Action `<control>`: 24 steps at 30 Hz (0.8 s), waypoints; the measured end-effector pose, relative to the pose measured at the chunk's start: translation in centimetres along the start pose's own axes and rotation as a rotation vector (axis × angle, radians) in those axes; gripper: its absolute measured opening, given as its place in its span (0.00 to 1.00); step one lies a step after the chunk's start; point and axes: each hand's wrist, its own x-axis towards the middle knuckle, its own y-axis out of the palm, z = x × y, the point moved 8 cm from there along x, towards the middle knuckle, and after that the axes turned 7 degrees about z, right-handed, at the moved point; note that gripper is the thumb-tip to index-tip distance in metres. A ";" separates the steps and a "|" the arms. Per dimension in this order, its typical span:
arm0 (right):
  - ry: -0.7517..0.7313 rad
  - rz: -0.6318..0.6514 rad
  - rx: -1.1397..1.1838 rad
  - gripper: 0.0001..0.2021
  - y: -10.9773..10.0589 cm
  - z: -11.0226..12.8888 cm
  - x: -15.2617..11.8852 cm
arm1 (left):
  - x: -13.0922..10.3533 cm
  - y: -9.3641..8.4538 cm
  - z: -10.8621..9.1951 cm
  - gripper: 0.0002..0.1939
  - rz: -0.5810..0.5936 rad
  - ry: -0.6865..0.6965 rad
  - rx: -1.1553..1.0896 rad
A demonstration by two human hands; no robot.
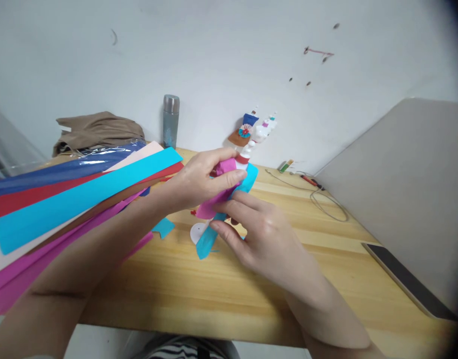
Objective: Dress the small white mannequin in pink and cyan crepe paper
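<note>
My left hand (210, 174) is closed around a slim white figure (245, 155) with a red band near its top and pink paper (210, 203) wrapped about it. The figure leans away from me over the table. Against its lower side, my right hand (257, 227) pinches a bright blue paper strip (207, 242). One end of that strip hangs below the fingers; more blue paper shows behind the figure. Part of the figure is hidden by my fingers. Below the hands, a white disc (197, 233) is partly covered by the strip.
Coloured paper sheets (83, 199) lie fanned out at left, with a blue scrap (163, 228) nearby. Farther back are brown cloth (102, 130), a flask (171, 122) and a paper-dressed figure (247, 127). A cable (328, 214) and a dark flat device (408, 279) lie at right.
</note>
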 end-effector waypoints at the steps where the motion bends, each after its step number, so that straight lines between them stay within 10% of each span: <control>1: -0.001 -0.001 0.009 0.10 -0.2 0.1 -0.1 | 0.0 -0.1 0.0 0.11 -0.006 0.006 0.005; 24: 0.015 -0.002 -0.058 0.11 0.2 0.3 -0.1 | -0.3 0.0 -0.1 0.12 -0.023 0.032 0.052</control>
